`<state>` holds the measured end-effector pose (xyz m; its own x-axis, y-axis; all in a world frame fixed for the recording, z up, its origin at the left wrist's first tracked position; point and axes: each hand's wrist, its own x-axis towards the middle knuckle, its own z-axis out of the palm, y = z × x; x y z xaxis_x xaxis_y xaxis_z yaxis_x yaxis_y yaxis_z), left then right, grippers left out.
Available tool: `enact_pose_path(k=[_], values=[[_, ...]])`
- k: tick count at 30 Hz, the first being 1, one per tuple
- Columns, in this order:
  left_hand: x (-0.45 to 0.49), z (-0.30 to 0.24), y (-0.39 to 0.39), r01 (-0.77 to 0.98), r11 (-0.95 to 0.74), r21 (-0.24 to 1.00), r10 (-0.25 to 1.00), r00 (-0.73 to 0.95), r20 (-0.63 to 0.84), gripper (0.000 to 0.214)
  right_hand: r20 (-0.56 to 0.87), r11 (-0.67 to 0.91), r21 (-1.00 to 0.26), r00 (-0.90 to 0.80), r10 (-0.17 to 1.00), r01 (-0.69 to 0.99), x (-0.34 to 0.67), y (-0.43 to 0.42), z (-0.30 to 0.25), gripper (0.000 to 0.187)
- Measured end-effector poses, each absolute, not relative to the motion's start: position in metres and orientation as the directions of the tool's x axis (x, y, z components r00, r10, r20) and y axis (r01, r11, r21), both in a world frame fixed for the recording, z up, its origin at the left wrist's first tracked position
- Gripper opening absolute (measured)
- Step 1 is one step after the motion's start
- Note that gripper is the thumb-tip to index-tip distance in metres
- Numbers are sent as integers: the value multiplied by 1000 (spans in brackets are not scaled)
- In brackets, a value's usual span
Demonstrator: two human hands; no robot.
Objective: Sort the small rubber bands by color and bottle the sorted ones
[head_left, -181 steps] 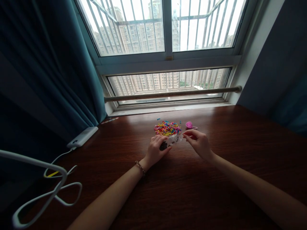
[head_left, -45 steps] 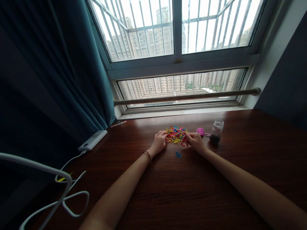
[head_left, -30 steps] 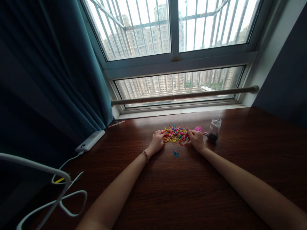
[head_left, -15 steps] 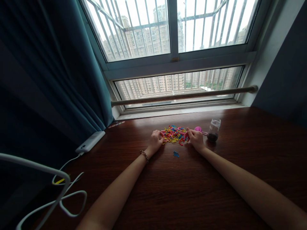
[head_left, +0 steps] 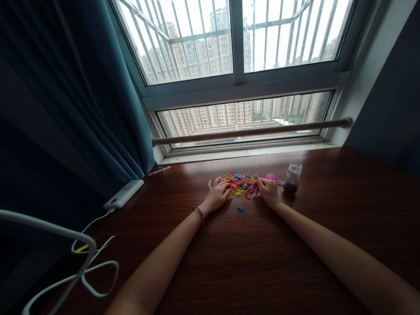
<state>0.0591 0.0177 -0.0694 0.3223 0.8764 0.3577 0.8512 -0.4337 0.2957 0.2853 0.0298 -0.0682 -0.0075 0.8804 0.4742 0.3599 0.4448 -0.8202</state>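
A heap of small, thin, brightly coloured pieces (head_left: 242, 185) lies on the dark wooden table; their exact kind is too small to tell. My left hand (head_left: 218, 192), with a beaded bracelet (head_left: 199, 213) at its wrist, rests on the heap's left edge, fingers spread. At the right edge my right hand (head_left: 267, 190) has its thumb and fingers pinched together; whatever is between them is too small to make out. Several blue pieces (head_left: 240, 211) lie apart from the heap, on its near side.
Right of the right hand stands an open glass jar (head_left: 293, 178) with dark contents. Beside it is a pink round object (head_left: 271, 176). A white power bank (head_left: 124, 194) with a white cable (head_left: 98, 216) lies at the left by the blue curtain (head_left: 131, 131). A window is behind the table.
My left hand has shifted slightly right over the heap, and its fingers have gone from bunched together to spread. The right hand stays at the right edge, nearly still.
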Motion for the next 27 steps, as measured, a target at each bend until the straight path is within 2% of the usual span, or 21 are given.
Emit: enact_pose_path(k=[7, 11, 14, 22, 27], values=[[58, -74, 23, 854, -415, 314, 868, 268, 418, 31, 468, 437, -819, -8, 884, 373, 286, 31, -69, 53], [54, -74, 27, 832, -367, 415, 845, 112, 522, 28, 459, 428, -823, -5, 888, 374, 286, 29, -67, 54], [52, -72, 27, 829, -345, 439, 815, 33, 579, 24, 455, 424, -826, -4, 890, 370, 286, 28, -66, 54], [59, -69, 18, 861, -426, 278, 828, 248, 502, 27, 454, 423, -821, -11, 891, 383, 286, 29, -66, 55], [59, -71, 21, 868, -398, 296, 851, 229, 473, 30, 450, 419, -820, -12, 893, 391, 286, 28, -65, 57]])
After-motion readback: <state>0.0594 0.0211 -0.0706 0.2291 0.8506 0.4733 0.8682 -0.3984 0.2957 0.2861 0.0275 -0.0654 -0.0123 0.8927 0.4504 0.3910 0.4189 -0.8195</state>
